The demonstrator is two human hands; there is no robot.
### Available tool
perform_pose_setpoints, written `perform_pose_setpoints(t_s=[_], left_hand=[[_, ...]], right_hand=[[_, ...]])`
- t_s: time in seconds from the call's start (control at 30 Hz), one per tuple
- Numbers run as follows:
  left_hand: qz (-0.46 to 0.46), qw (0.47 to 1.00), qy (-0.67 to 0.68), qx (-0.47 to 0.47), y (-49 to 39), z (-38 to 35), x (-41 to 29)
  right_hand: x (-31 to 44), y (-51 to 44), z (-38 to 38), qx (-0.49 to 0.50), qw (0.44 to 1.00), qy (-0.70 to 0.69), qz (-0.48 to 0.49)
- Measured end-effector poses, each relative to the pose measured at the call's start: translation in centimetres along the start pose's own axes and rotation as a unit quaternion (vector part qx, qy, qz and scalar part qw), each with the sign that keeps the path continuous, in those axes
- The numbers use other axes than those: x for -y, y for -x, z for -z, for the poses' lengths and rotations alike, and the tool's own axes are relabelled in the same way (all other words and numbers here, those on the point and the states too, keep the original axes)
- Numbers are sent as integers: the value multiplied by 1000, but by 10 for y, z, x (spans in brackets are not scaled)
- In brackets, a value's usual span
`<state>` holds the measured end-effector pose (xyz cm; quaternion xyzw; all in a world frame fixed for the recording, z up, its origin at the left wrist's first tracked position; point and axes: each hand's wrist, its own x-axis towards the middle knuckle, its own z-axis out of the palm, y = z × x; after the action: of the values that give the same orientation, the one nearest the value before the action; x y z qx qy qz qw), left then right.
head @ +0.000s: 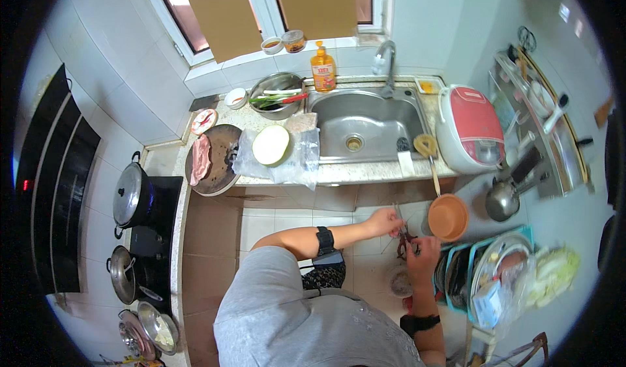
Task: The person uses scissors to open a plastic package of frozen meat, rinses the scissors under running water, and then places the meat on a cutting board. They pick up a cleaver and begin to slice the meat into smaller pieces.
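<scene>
A pair of scissors (404,242) with dark red handles is held over the tiled floor, its blades pointing toward the counter. My right hand (424,258) has its fingers at the handles. From the left, my left hand (385,223) pinches near the blades and pivot; its fingertips are small and partly hidden. An orange-brown plastic dipper (447,217) is just beyond my right hand. Beyond my hands, the counter bears a cut winter melon (270,145) on a plastic bag (305,164) and a slab of raw meat (200,160) on a round cutting board (222,156).
Ahead is a steel sink (367,117) with a faucet (389,68). A rice cooker (472,127) stands to its right. Racked pans and a Chinese cabbage (555,274) are close by my right arm. A lidded pot (131,193) stands on the stove at left.
</scene>
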<state>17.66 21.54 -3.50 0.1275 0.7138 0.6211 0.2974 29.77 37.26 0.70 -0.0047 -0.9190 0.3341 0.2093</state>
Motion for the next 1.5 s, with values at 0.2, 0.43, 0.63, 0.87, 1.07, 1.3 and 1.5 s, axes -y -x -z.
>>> perform_pose_setpoints(t_s=[0.2,0.43,0.63,0.87,1.07,1.3,1.5], left_hand=[[24,982,2,-186,-35,145,-35],[-16,968,153,-200,-73,236,-42],[119,852,-366,-354,-117,311,-10],[372,718,-404,-427,-169,369,25],[299,687,-514,-417,-172,374,47],[31,771,-474,-425,-119,351,1],[-62,892,247,-373,-69,328,-56]], right_hand=[[53,-137,-99,152,977,-119,-94],[70,-254,-169,284,954,-27,-89],[34,-305,-199,345,925,-106,-116],[9,-343,-203,401,903,-123,-91],[-11,-351,-211,453,859,-187,-150],[-7,-359,-232,406,880,-196,-148],[25,-371,-237,365,826,-394,-169]])
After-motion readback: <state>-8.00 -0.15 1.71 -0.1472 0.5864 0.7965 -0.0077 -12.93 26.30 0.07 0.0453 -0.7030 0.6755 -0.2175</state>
